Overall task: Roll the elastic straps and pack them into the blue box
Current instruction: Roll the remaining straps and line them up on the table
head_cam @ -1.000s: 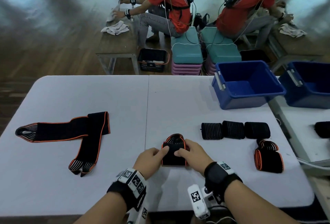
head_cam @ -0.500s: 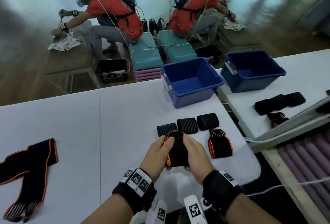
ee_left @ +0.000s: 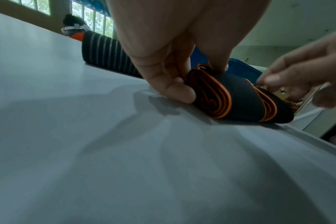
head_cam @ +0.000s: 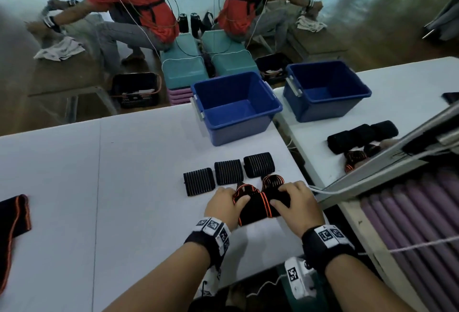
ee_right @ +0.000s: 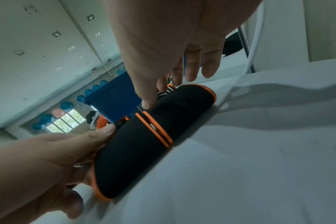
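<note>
On the white table, my left hand pinches an orange-trimmed black strap roll between thumb and fingers; the left wrist view shows the roll lying on the tabletop. My right hand rests with relaxed fingers on a neighbouring orange-trimmed roll, and both rolls touch end to end. A third orange-trimmed roll lies just behind. Three striped black rolls sit in a row beyond the hands. The blue box stands open at the far right, nothing visible inside.
An unrolled strap lies at the table's left. The table's right edge runs close beside my right hand, with a mirror beyond reflecting a second blue box. A white cable runs there. People work at benches behind.
Both hands carried the roll from the table's middle to the right and set it down against the orange-trimmed rolls. My right hand left it and now lies on the neighbouring roll.
</note>
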